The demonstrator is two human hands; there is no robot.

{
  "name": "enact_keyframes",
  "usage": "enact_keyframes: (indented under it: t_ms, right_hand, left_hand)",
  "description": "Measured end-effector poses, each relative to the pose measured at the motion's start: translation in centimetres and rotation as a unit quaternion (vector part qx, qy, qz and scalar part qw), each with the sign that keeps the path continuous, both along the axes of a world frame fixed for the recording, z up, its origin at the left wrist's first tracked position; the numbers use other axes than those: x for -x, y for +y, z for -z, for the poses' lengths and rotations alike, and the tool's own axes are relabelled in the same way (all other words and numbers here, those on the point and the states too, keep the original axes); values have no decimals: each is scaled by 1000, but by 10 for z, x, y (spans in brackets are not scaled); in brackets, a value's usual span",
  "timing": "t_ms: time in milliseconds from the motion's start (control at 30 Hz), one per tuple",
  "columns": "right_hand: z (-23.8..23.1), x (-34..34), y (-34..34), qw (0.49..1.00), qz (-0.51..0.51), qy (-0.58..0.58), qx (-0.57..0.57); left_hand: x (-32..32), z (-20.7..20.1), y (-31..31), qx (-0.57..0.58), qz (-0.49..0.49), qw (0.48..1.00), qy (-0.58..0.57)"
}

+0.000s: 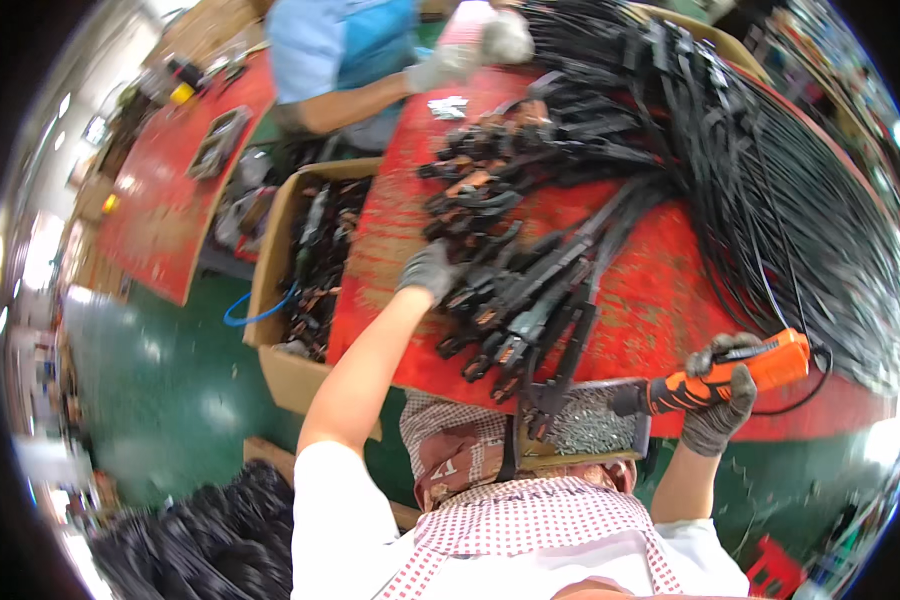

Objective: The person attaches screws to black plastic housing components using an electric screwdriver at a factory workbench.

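One bunch of long black plastic cable ends point(530, 315) with copper-coloured tips point(485, 318) is lying on the worn red tabletop point(660, 300). The left hand point(428, 272), wearing a grey knitted glove, is the nearer one: it is resting at the bunch's left edge, and whether its fingers are closing on a piece I cannot tell. The bunch is lying just to their right, its long axis running from the tips at lower left up rightward toward the heap of thin black cables point(730, 150). Well apart at lower right, the grey-gloved right hand point(718, 402) is wrapping its fingers round an orange-and-black handheld power driver point(778, 363), whose black nose point(628, 401) is pointing left, over the right edge of an open tray point(642, 434) of small silvery screws point(592, 424).
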State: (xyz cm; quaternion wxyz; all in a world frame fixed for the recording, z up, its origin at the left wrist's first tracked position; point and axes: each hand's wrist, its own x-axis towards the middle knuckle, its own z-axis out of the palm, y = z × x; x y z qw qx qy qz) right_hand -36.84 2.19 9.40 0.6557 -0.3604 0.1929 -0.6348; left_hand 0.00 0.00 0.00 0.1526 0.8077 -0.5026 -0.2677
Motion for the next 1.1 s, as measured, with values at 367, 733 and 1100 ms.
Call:
enact_keyframes:
  t_ms: [367,733,1100]
  right_hand:
    - [-8,3,0,999,-4,47,10]
    - [-26,-13,8,987,-62,92,-117]
    - [9,13,-20,960,-189,27,-205]
  left_hand:
    - [-16,24,-32,131,269,954,10]
    - [68,-114,-13,-150,-25,712,685]
    - [186,-98,-7,-317,246,815,418]
